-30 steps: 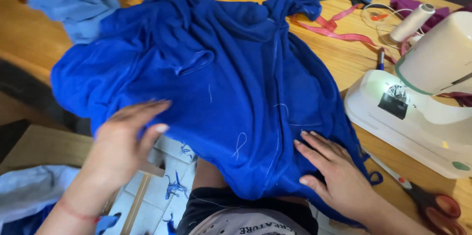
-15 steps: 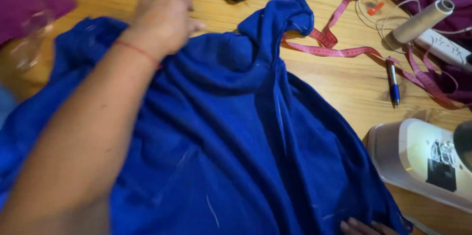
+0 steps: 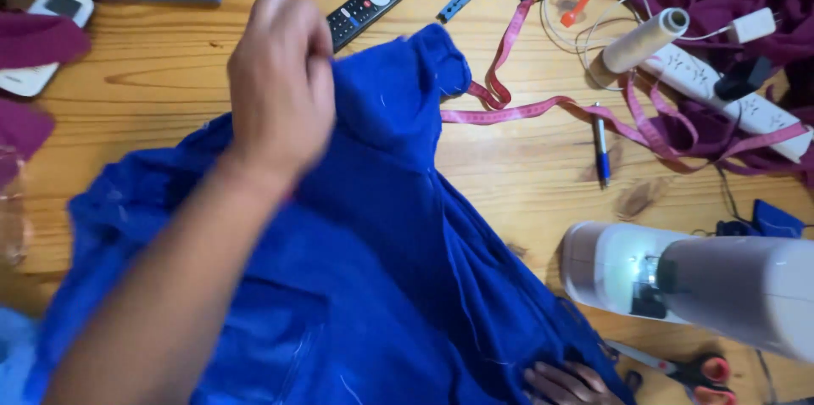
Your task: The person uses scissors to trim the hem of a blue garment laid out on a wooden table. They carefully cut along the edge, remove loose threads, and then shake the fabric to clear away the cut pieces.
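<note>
We have the blue garment [image 3: 398, 286] spread over the near half of the wooden table [image 3: 526, 176], its collar end reaching toward the far edge beside the black remote [image 3: 366, 6]. Our left hand [image 3: 284, 87] is closed, fingers pinching a fold of the cloth near that collar end and lifting it a little off the wood. Our right hand [image 3: 570, 381] rests at the near edge; only the fingertips show, lying flat on the hem, so we read it as open and pressing the fabric down.

To do this well, we judge that we should keep the hem anchored with the right hand while the left draws the cloth taut and even, so that seams lie straight and no crease gets trapped. We should also keep the fabric off the pink measuring tape [image 3: 543, 104] and clear of the white sewing machine [image 3: 704, 282] at the right edge, with the red-handled scissors [image 3: 691, 367] just beside our right hand.

Against a second ago, our left hand has gone from lying flat on the near part of the garment to gripping its far end, and our view has swung toward the far edge of the table.
</note>
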